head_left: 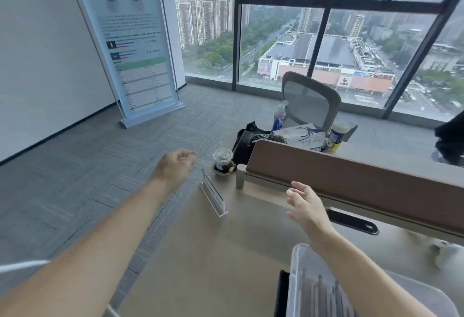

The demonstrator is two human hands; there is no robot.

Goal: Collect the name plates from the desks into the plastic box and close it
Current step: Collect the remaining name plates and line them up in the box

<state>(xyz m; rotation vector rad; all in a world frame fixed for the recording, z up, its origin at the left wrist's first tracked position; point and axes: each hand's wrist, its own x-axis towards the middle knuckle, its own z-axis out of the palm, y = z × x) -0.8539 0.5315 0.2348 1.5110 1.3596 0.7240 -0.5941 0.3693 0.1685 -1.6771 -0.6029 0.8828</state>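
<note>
A clear acrylic name plate [213,193] stands upright near the left edge of the beige desk [200,254]. My left hand [175,166] hovers just left of it, beyond the desk edge, fingers loosely curled and holding nothing. My right hand [305,206] is stretched over the desk to the right of the plate, fingers apart and empty. The clear plastic box [316,289] sits at the near right under my right forearm, with several plates standing inside; its lid is off.
A brown divider panel [351,178] runs across the desk behind my right hand. An iced drink cup [223,161] stands by the desk corner, with a black bag [247,141], a water bottle [279,116] and a mesh chair [310,101] beyond. A banner stand [140,53] rises at the left.
</note>
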